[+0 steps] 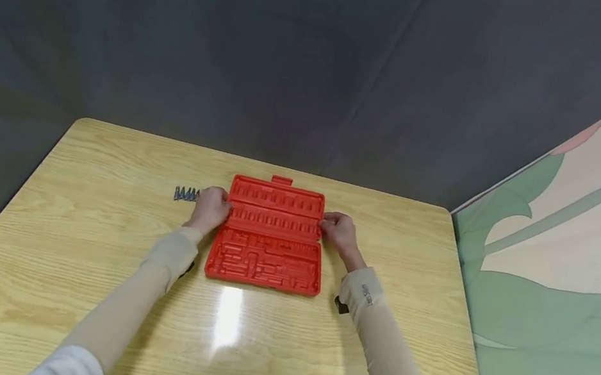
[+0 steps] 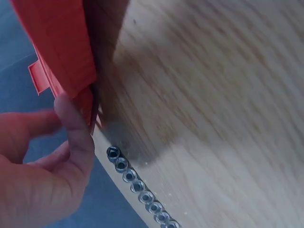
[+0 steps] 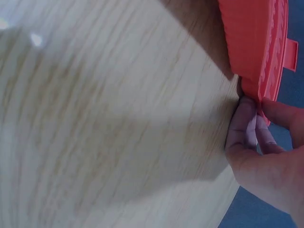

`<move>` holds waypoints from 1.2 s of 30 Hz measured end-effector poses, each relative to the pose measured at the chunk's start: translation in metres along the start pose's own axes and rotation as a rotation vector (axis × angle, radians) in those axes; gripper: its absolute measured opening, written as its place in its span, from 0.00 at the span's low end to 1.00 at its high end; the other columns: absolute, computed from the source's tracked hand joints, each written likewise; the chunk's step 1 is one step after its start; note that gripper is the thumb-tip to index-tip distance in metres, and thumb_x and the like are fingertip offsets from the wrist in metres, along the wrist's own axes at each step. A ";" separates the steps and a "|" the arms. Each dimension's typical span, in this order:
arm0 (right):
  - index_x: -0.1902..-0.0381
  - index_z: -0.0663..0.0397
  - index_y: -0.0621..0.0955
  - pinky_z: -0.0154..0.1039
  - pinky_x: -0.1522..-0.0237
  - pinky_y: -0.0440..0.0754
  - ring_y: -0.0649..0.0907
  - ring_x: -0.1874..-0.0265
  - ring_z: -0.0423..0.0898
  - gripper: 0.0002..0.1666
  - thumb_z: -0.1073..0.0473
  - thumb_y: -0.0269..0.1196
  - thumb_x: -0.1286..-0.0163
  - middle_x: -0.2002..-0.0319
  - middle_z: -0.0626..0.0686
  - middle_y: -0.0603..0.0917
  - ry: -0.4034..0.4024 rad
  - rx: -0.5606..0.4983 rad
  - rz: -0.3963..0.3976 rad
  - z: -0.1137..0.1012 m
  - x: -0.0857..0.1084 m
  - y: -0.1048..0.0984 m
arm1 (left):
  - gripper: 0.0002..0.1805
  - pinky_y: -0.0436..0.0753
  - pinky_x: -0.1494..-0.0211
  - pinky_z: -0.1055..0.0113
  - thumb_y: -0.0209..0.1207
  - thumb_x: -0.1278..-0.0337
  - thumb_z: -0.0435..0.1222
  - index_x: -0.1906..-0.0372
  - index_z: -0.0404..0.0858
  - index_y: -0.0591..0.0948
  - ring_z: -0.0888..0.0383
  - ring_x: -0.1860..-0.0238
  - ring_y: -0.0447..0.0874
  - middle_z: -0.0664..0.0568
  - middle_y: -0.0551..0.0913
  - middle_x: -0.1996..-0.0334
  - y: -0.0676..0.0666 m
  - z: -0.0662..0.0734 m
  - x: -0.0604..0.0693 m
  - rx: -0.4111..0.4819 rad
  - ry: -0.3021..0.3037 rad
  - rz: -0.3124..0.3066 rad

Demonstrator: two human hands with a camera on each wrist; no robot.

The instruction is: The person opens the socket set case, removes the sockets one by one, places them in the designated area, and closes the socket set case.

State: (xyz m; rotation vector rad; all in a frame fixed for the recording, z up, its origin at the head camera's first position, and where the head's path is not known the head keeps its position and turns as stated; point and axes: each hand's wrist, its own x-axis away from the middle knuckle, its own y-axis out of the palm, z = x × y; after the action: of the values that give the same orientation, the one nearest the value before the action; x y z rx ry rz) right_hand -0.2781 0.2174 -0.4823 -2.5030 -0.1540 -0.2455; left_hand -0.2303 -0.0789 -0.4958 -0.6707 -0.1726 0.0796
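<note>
An unfolded red plastic tool case (image 1: 268, 234), moulded with many recesses, lies on the wooden table. Its latch tab (image 1: 281, 180) points to the far side. At the left edge of the far half, my left hand (image 1: 210, 208) holds the rim between thumb and fingers. Opposite it, my right hand (image 1: 338, 229) pinches the right edge; the right wrist view shows thumb and fingertips (image 3: 271, 107) on the rim. Just left of my left hand stands a tight row of metal sockets (image 1: 185, 194), their hollow round ends (image 2: 137, 185) visible in the left wrist view.
The light wooden table (image 1: 95, 234) ends shortly beyond the case. Behind it hangs a dark curtain (image 1: 272, 66). A flower-patterned cloth (image 1: 548, 283) borders the table's right side. Light glares off the tabletop in front of the case.
</note>
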 end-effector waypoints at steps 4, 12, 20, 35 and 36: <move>0.50 0.74 0.79 0.28 0.69 0.74 0.81 0.67 0.47 0.14 0.70 0.58 0.32 0.61 0.64 0.83 0.007 -0.060 -0.022 -0.002 -0.001 -0.002 | 0.11 0.81 0.59 0.52 0.49 0.39 0.24 0.60 0.24 0.81 0.43 0.62 0.81 0.34 0.82 0.61 -0.001 0.002 0.000 0.009 -0.029 0.031; 0.50 0.73 0.76 0.38 0.63 0.81 0.80 0.71 0.41 0.13 0.74 0.57 0.32 0.62 0.64 0.82 -0.003 -0.245 -0.002 -0.003 0.002 0.003 | 0.10 0.80 0.56 0.54 0.53 0.39 0.27 0.57 0.27 0.82 0.45 0.60 0.81 0.38 0.83 0.63 -0.011 0.001 0.001 0.011 -0.021 0.089; 0.49 0.74 0.73 0.27 0.63 0.79 0.80 0.64 0.40 0.14 0.78 0.54 0.34 0.55 0.68 0.80 -0.105 -0.387 0.085 -0.002 0.001 -0.003 | 0.06 0.81 0.56 0.55 0.59 0.39 0.26 0.59 0.27 0.80 0.44 0.61 0.82 0.36 0.82 0.63 -0.018 0.008 -0.002 0.155 0.063 0.119; 0.45 0.76 0.71 0.38 0.61 0.81 0.79 0.58 0.64 0.22 0.81 0.59 0.38 0.57 0.71 0.79 -0.473 -0.242 0.062 -0.004 0.049 -0.026 | 0.22 0.81 0.51 0.56 0.58 0.39 0.22 0.39 0.29 0.72 0.47 0.55 0.79 0.40 0.80 0.57 -0.018 -0.018 0.012 0.268 0.438 -0.020; 0.46 0.75 0.72 0.40 0.61 0.82 0.79 0.59 0.64 0.22 0.81 0.60 0.39 0.58 0.71 0.80 -0.519 -0.197 0.068 -0.002 0.054 -0.027 | 0.22 0.81 0.50 0.58 0.58 0.40 0.22 0.41 0.30 0.73 0.48 0.54 0.79 0.41 0.80 0.56 -0.017 -0.020 0.016 0.267 0.467 -0.032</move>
State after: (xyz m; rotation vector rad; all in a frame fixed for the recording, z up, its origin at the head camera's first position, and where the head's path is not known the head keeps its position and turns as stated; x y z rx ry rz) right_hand -0.2301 0.2405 -0.4538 -2.7100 -0.2622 0.4426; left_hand -0.2105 -0.1022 -0.4982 -0.4048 0.2730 -0.0844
